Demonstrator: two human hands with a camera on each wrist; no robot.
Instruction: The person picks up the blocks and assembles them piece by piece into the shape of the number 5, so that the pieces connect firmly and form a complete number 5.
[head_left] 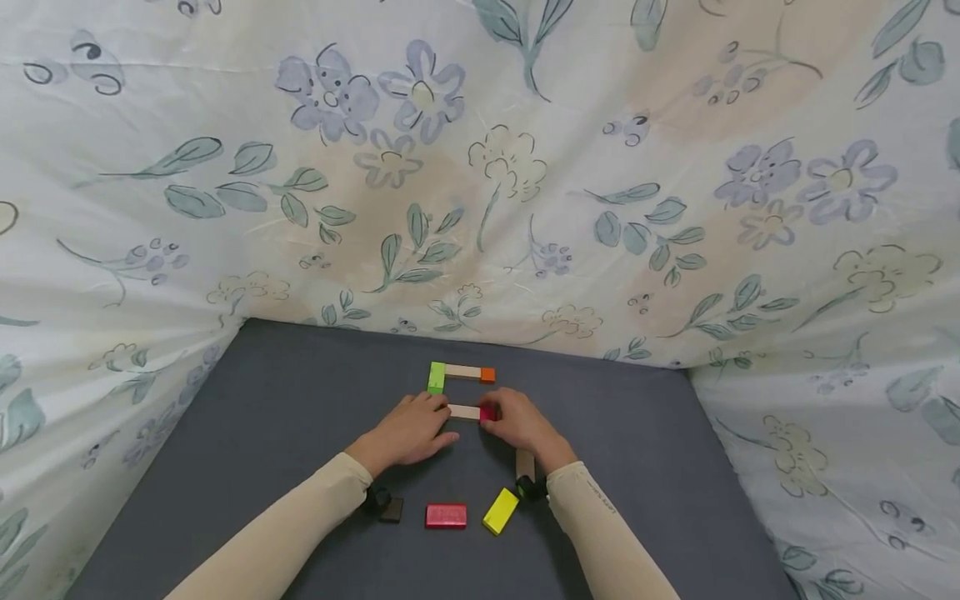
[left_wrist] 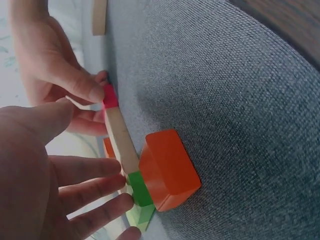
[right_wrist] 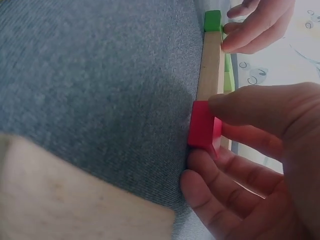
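Observation:
My right hand [head_left: 521,423] pinches a small red block [right_wrist: 202,125] between thumb and fingers, at the right end of a pale wooden plank [head_left: 464,412]. My left hand [head_left: 411,427] has its fingers fairly straight, and their tips touch the plank's other end by a green block [left_wrist: 141,189]. Close to that end, an orange block [left_wrist: 170,165] stands on the cloth; the left hand hides it in the head view. Behind lie a light green block [head_left: 437,377], a second plank [head_left: 462,372] and a small orange cube [head_left: 487,375], joined in a row.
Nearer the person lie a dark brown block [head_left: 391,510], a larger red block [head_left: 446,516] and a yellow block [head_left: 500,511]. Another wooden plank [head_left: 525,463] is partly under the right wrist. Floral fabric [head_left: 510,208] hangs around the grey cloth surface [head_left: 315,375].

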